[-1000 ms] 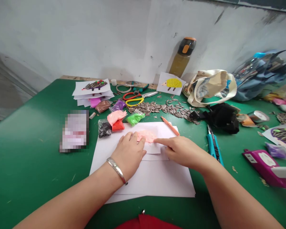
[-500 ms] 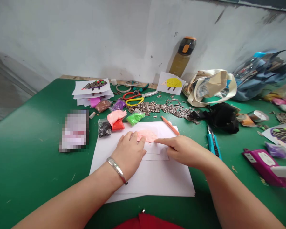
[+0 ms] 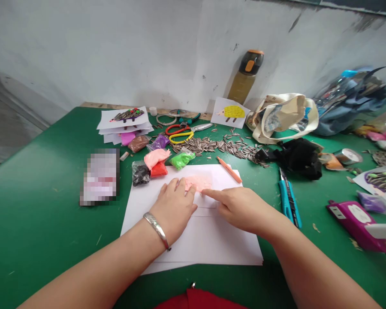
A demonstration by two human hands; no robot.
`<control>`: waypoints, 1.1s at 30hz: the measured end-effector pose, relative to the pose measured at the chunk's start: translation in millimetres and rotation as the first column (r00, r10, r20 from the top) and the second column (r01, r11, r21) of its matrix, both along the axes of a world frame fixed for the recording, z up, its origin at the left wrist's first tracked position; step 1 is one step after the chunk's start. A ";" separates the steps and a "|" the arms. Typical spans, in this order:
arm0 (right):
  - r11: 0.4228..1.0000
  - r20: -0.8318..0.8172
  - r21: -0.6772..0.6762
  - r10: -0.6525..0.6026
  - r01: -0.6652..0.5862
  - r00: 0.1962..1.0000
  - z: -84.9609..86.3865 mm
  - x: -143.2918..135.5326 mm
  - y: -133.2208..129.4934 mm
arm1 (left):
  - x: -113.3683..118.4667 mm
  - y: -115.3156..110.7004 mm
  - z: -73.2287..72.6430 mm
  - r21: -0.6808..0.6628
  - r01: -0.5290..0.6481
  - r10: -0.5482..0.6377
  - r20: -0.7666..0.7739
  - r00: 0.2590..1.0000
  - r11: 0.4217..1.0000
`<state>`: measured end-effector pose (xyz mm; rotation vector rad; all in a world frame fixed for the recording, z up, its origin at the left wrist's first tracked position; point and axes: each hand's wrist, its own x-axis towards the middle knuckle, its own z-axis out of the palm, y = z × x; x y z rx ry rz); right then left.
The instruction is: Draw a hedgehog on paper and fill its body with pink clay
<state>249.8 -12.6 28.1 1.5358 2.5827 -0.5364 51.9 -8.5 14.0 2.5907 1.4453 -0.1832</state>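
Evidently we have a thin patch of pink clay spread on a small white sheet, which lies over larger paper sheets on the green bench. Our left hand lies palm down with its fingers slightly apart, covering the clay's left side. Our right hand points its index finger at the clay's near edge; the other fingers curl under, and we cannot tell whether anything is inside them.

We judge the rim the weak spot: too hard a push from that fingertip could tear the clay or smear it past its outline. If the left palm eased up, the loose small sheet might slide or crease. Clay sticking to our skin could also lift the patch. To the far right of it, the orange pen could roll if nudged. Farther right, the blue utility knife appears to have its blade out, so a careless elbow or reach could mean a cut.
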 end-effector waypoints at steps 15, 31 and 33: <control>1.000 -0.042 -0.013 0.006 -0.006 0.999 -4.2 -4.9 1.7 | -10.0 6.2 7.2 -0.034 0.070 -0.067 0.072 0.995 0.997; 0.999 -0.116 -0.025 -0.026 0.023 0.993 -10.7 -7.8 3.2 | -15.5 8.8 9.0 -0.035 0.148 -0.139 0.179 0.974 0.988; 0.999 -0.112 -0.024 -0.026 0.023 0.993 -10.7 -8.1 2.8 | -15.1 9.3 10.7 -0.056 0.140 -0.129 0.155 0.979 0.989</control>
